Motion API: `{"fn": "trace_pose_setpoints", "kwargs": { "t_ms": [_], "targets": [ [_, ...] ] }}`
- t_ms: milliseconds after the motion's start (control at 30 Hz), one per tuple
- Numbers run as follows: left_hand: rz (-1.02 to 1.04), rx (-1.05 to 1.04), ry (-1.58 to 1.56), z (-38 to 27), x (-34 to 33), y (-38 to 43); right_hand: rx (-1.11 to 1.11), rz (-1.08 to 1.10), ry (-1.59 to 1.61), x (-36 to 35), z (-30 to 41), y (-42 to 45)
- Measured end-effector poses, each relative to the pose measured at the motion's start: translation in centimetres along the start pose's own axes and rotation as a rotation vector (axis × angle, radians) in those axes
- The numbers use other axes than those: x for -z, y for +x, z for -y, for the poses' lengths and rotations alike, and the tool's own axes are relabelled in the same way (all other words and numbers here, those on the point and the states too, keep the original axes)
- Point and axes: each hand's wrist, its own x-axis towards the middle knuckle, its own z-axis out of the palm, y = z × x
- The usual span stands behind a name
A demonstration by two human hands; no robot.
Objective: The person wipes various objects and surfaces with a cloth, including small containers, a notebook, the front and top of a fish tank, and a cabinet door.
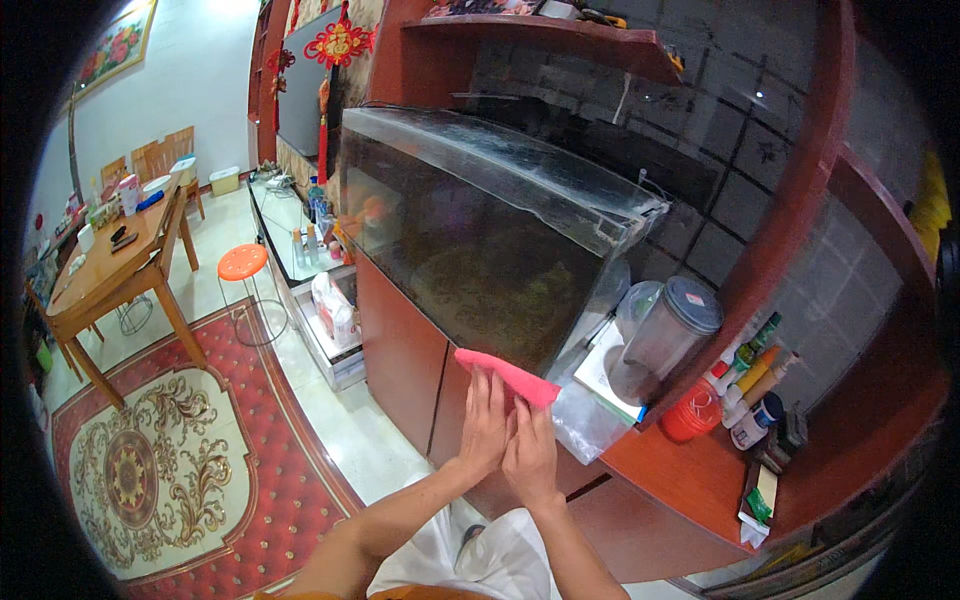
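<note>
A folded pink cloth is gripped between both hands in front of the lower front edge of a glass fish tank. My left hand has its fingers on the cloth's left and middle part. Close beside it, my right hand holds the cloth near its right end. The thumbs are partly hidden between the hands. Dark, murky contents show through the tank's front pane, and its glass top edge looks streaked. Below the tank stands a reddish-brown wooden cabinet.
Right of the tank, a lidded clear plastic jar stands by a clear plastic bag. A red container and several bottles occupy the wooden shelf. An orange stool and wooden table are at left.
</note>
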Motion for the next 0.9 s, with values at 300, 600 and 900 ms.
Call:
{"fn": "trace_pose_setpoints", "kwargs": {
  "t_ms": [300, 600, 900],
  "targets": [
    [-0.119, -0.415, 0.205, -7.6, 4.8, 12.8, -0.116, -0.285, 0.204, 6.2, 0.9, 8.2],
    [0.027, -0.944, 1.151, -13.4, 5.5, 18.6, -0.097, -0.365, 0.375, 7.3, -4.8, 11.8],
    [0.335, -1.046, 1.501, -13.0, 0.7, 18.0, -0.13, -0.346, 0.32, 5.2, -9.9, 10.9]
  ]
}}
